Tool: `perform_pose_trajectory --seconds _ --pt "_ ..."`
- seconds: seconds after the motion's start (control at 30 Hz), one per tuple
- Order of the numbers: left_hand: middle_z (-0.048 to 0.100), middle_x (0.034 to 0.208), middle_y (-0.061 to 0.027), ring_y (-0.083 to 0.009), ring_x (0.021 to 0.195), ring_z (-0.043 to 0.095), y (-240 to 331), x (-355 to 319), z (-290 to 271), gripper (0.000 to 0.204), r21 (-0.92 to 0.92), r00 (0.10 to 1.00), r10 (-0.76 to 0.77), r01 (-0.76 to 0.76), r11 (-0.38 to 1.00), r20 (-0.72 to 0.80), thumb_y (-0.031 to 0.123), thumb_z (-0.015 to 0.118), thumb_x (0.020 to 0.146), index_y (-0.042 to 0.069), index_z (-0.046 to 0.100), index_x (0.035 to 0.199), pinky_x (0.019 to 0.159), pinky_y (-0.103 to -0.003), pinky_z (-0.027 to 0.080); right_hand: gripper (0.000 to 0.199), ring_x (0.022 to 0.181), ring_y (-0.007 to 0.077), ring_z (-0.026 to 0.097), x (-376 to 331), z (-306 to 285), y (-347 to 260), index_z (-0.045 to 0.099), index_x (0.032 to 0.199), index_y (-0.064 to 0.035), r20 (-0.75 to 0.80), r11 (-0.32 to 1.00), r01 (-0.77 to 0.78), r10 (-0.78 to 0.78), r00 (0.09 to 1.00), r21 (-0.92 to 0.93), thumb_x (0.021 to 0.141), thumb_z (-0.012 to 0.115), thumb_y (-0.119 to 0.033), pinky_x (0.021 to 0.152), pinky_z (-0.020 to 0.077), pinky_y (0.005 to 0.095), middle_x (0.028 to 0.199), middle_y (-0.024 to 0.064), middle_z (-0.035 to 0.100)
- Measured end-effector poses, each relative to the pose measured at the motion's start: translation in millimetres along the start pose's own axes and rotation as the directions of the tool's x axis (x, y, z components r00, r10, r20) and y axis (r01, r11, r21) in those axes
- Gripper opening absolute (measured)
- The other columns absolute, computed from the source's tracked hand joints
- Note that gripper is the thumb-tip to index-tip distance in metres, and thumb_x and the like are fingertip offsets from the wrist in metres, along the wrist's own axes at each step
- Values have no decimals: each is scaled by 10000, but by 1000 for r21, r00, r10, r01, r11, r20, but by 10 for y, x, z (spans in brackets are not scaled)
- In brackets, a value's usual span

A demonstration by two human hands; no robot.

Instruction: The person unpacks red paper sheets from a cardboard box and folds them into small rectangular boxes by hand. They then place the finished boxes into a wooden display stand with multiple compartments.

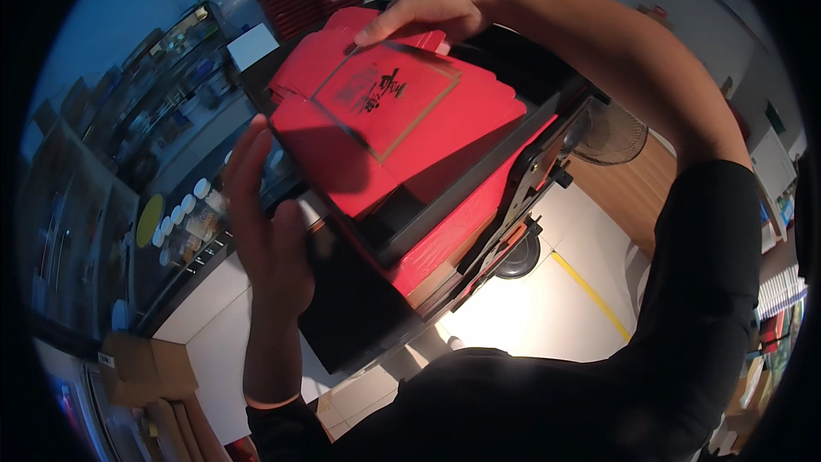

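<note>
1. Red flat carton (402, 133) lies on black machine tray (479, 167).
2. Left hand (269, 231) fingers spread against near edge; right hand (428, 13) fingers pressed flat on far flap.
3. Risk: uneven push skews the carton, and it could jam.

A floor fan (609, 133) stands right; cardboard boxes (145, 368) lie lower left; white-lidded jars (184, 210) line a shelf.

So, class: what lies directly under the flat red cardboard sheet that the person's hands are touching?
Under the red cardboard sheet sits a black machine tray, with more red card stacked lower down. The left hand and right hand touch the sheet's edges. What lies beneath its middle is covered.
</note>
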State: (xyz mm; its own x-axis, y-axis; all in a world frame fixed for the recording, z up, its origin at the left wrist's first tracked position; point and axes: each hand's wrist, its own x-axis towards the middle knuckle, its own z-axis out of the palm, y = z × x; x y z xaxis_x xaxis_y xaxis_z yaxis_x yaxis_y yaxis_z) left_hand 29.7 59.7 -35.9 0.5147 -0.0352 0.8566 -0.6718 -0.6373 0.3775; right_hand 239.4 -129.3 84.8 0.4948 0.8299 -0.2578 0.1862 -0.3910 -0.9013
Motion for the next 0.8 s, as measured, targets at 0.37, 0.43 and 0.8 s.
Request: perform_pose_trajectory --seconds 0.37,0.43,0.8 --pt "387 1389 -161 -279 1315 345 -163 -17 -8 474 -162 1000 -10 5 987 -29 266 431 939 21 380 1342 1092 -399 243 354 838 234 613 -556 30 -586 577 1032 71 -479 937 70 -237 845 -341 837 629 -220 752 527 354 947 189 610" --pt "400 1381 -166 -281 1303 364 -149 48 -70 486 -365 995 -95 82 928 -18 276 435 937 6 379 1337 1098 -407 243 250 804 240 634 -767 78 -769 577 1002 96 -603 945 112 -284 746 -306 868 561 -114 723 545 342 918 199 625" --pt "519 1265 -193 -272 1161 519 -176 793 -736 391 -798 849 -490 151 583 -197 201 496 927 -42 480 1232 1016 -403 420 251 835 231 612 -212 1073 -1311 566 979 101 -218 854 469 -514 830 -228 879 566 -130 763 534 348 911 173 614"
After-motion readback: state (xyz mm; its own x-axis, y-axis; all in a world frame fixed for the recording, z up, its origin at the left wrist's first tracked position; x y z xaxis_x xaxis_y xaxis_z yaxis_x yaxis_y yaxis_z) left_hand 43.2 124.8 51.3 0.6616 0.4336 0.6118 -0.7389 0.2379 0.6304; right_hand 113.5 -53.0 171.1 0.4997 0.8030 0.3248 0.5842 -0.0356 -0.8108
